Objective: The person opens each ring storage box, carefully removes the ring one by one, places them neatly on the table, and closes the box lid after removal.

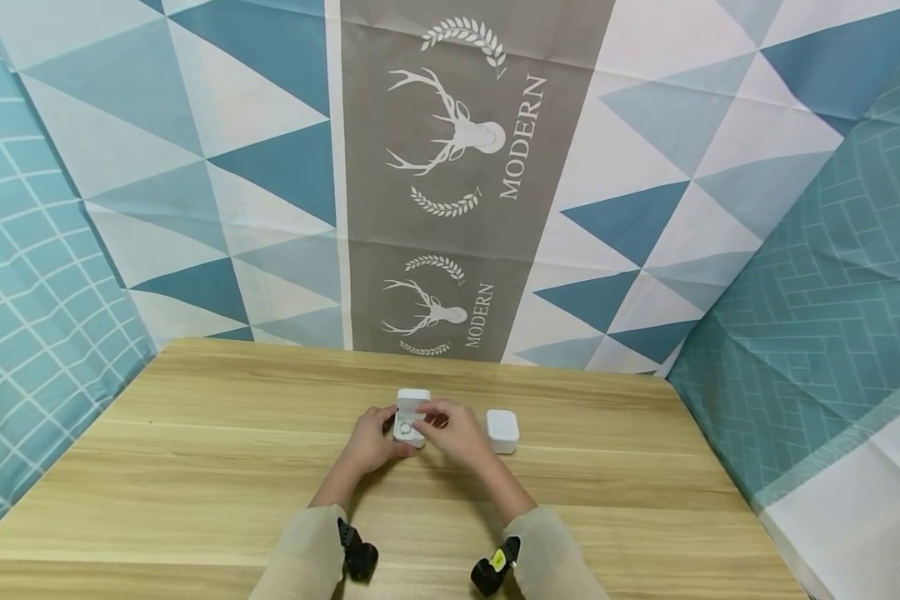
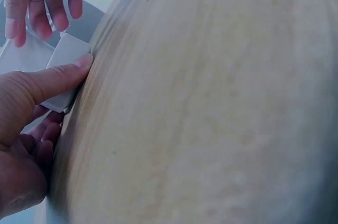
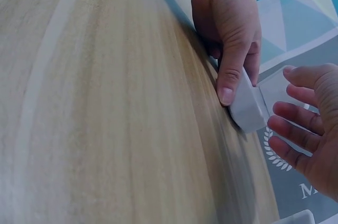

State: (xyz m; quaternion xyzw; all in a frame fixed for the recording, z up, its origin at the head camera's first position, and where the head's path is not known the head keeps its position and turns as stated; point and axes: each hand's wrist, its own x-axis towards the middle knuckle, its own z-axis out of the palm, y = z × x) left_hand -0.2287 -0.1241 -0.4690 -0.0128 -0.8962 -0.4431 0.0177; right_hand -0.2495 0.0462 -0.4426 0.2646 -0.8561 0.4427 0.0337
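Observation:
A small white ring box point(image 1: 412, 401) stands on the wooden table with its lid raised, and a silver ring point(image 1: 406, 428) shows inside it. My left hand point(image 1: 371, 442) grips the box from its left side. In the left wrist view, the thumb of that left hand point(image 2: 50, 84) lies along the front of the box base point(image 2: 66, 57), fingers behind. Over the right part of the box hovers my right hand point(image 1: 453, 431), its fingertips close to the ring. The right wrist view shows this right hand point(image 3: 311, 121) with fingers loosely bent and apart, beside the box point(image 3: 248, 108).
A second white box point(image 1: 502, 428), closed, sits on the table just right of my right hand. Behind the table point(image 1: 217, 467) hangs a patterned cloth point(image 1: 450, 225) with deer heads and triangles. Blue cloths point(image 1: 30, 250) flank both sides.

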